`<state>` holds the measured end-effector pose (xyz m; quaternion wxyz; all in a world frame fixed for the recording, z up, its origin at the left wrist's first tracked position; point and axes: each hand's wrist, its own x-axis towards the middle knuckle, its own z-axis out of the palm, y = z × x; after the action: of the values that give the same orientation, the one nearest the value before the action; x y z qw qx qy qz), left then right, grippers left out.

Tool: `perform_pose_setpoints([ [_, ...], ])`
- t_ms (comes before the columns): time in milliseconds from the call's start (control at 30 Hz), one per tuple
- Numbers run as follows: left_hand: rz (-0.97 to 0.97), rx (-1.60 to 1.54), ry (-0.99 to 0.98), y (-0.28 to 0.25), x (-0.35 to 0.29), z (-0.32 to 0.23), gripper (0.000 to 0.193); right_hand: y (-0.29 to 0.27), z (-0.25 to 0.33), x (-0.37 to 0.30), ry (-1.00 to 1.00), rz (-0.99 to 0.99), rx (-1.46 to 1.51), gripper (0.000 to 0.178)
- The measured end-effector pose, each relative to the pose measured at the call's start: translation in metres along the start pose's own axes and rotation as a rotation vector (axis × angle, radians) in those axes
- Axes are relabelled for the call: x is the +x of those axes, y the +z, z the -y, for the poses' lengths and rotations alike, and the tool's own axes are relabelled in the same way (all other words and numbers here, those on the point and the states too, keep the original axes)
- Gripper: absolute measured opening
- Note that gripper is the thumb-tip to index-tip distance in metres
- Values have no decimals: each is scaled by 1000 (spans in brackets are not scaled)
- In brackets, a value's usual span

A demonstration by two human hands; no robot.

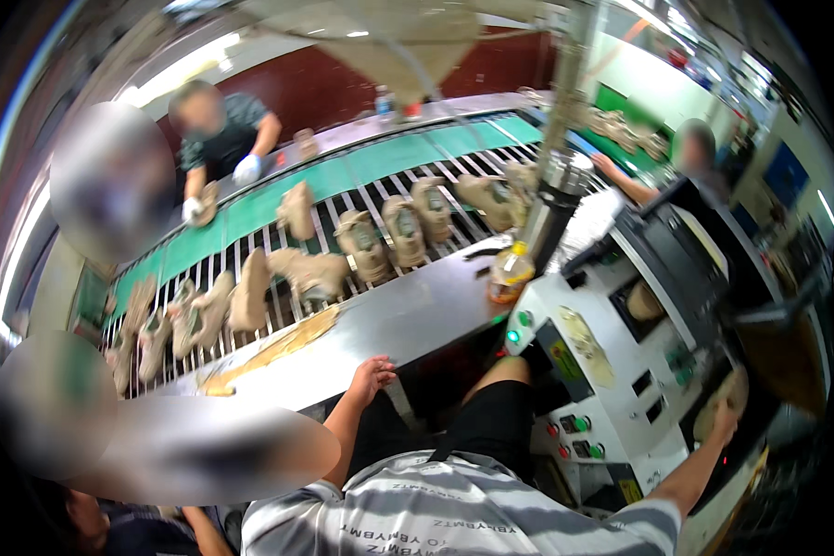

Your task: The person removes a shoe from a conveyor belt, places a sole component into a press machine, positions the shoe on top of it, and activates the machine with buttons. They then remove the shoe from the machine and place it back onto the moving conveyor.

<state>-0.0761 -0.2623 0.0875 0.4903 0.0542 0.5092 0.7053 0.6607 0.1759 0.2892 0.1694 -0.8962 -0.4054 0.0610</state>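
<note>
At the right, my right hand [725,422] grips a beige shoe [734,387] by the side opening of a grey machine [565,371] with coloured buttons. My left hand [372,375] is held over my lap, beside the near metal edge [417,320] of the conveyor. Its fingers are loosely bent and apart, with nothing in them. A second beige shoe [644,301] shows in the upper opening of the machine. Several beige shoes stand or lie on the conveyor's slats, among them one [363,246] ahead of my left hand.
A bottle of yellow liquid [510,273] stands on the metal edge beside the machine, near an upright metal post [561,185]. Torn brown cardboard [287,347] lies on the ledge. Across the conveyor a gloved person [222,139] handles a shoe; another person sits at the far right.
</note>
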Motion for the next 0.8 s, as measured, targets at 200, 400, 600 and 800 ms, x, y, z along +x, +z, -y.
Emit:
perform_pose_setpoints([
  [200, -58, -62, 22, -40, -23, 20, 33, 37, -43, -75, -196, -737, 178, 79],
  [400, 273, 133, -47, 31, -19, 40, 33, 36, -51, -200, -452, -659, 679, 54],
  [600, 821, 213, 159, 121, -44, 28, 71, 56, 16, -295, -549, 294, 1197, 36],
  [800, 611, -397, 202, 105, -78, -68, 74, 69, 167, -508, -1272, 1403, 589, 75],
])
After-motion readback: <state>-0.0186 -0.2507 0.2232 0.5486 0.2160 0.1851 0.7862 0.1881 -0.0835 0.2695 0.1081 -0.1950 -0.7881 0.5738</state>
